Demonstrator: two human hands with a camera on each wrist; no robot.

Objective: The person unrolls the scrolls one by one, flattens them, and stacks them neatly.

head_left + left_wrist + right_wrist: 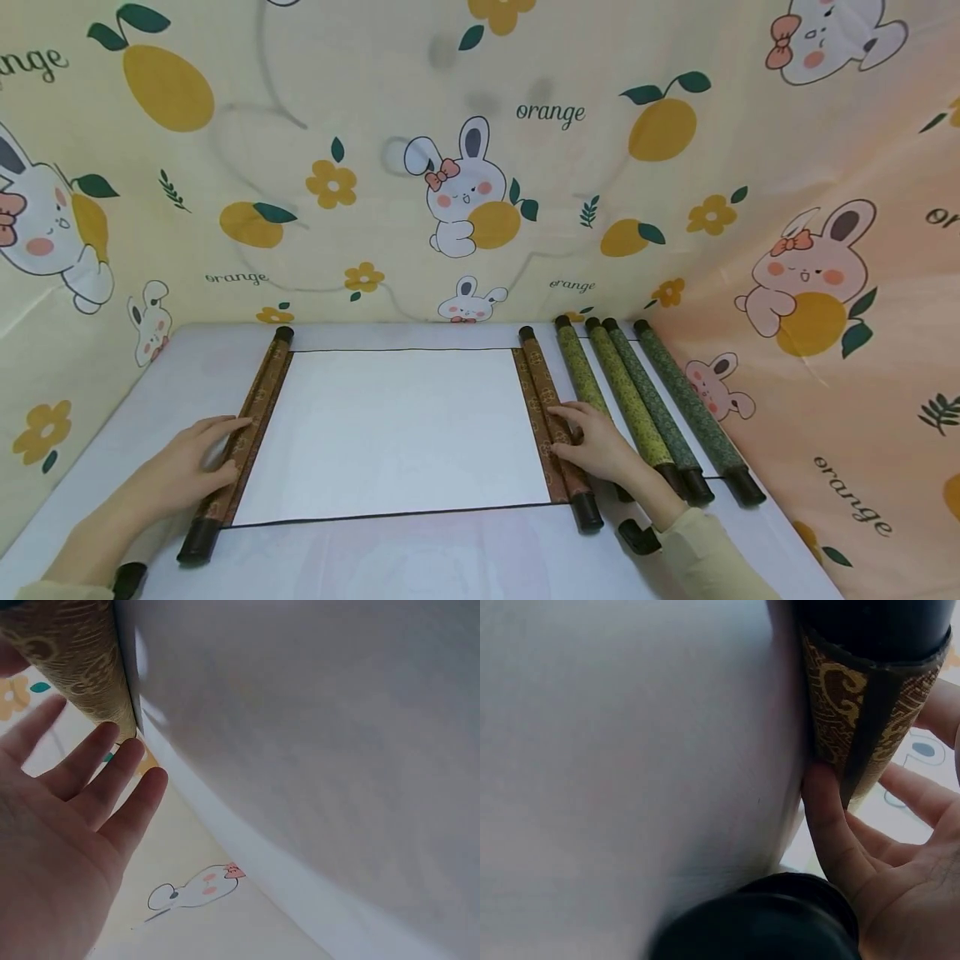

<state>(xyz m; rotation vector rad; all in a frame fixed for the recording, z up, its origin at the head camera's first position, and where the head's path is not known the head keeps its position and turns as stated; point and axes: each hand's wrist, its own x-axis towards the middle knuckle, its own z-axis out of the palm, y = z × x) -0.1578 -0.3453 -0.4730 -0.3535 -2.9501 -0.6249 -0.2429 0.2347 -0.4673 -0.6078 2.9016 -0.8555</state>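
Note:
A brown patterned hanging scroll lies unrolled on the table, its blank white sheet framed by thin black lines. Along its left end runs a thick brown roll with black knobs. My left hand rests on that roll from outside; the left wrist view shows its fingers nearly straight, tips at the roll. At the other end, my right hand grips the right roll, fingertips reaching over it. In the right wrist view, one finger tucks against the roll's underside near its black knob.
Several green rolled scrolls, including a light green one and a dark green one, lie right of my right hand. A black knob sits by my right wrist, another by my left. Patterned cloth hangs behind the table.

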